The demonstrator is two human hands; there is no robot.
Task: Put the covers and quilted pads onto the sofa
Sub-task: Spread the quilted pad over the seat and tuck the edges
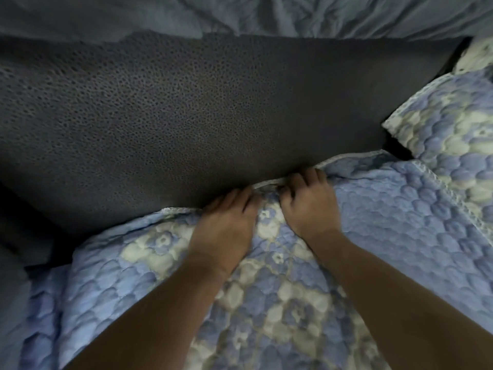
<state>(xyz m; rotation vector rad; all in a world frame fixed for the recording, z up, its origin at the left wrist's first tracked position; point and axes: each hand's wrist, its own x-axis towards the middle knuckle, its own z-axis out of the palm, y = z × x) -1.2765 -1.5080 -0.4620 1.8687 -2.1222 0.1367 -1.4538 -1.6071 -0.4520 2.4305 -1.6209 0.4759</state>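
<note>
With both hands, left (226,220) and right (306,206), holding the pad (386,209) edge in a curled grip, tuck evenly toward twelve o'clock under the backrest (186,108).

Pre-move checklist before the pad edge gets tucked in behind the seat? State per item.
1. Left hand on the quilted pad at its back edge: ok, fingers curled over the trim.
2. Right hand on the same edge: ok, it pinches the trim beside the left.
3. Edge reaches the dark sofa back: ok at the hands.
4. Pad flat on the seat: not ok, it bunches between the hands and at lower left.
5. Neighbouring quilted pad clear of this one: cannot tell, their corners look close.
6. Grey cover settled on top of the back: cannot tell, only a rumpled strip shows.
</note>
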